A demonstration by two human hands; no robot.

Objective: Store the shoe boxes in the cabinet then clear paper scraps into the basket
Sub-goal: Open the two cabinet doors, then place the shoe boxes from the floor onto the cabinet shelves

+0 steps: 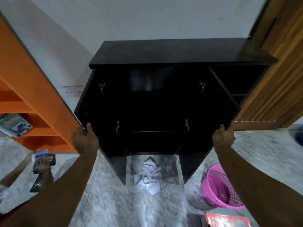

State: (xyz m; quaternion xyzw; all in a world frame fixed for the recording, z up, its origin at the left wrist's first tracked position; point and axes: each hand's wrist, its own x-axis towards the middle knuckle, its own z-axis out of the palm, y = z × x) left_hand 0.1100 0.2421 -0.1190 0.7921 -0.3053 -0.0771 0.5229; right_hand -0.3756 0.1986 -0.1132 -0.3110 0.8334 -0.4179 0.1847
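**A:** So, hands first. Left hand (85,138) is curled round the outer edge of the left door (91,108), thumb hooked over it; right hand (223,136) is clamped the same way on the right door (218,108). Both doors of the black cabinet (180,51) are held swung wide, arms spread abt evenly.

**B:** And the shoe boxes? Can't be made out inside, too dark tbh.

**A:** Agreed, interior can't be read, only hinges and a shelf edge. One reddish box (226,218) is seen on the rug at the bottom, below and to the right of the right hand, so it's the nearer hand for that one. Whether it's a shoe box can't be told for sure.

**B:** Paper scraps?

**A:** Paper scraps (150,174) are piled on the floor right under the cabinet opening, roughly centred btw both hands, below them. Pink basket (219,187) is lying tipped near the right door's lower corner, so scraps would prob be moved rightward, right hand nearer.

**B:** Other stuff?

**A:** Orange shelf (32,95) on the left, wooden door on the right, and a second person's hand on some booklets at far left.
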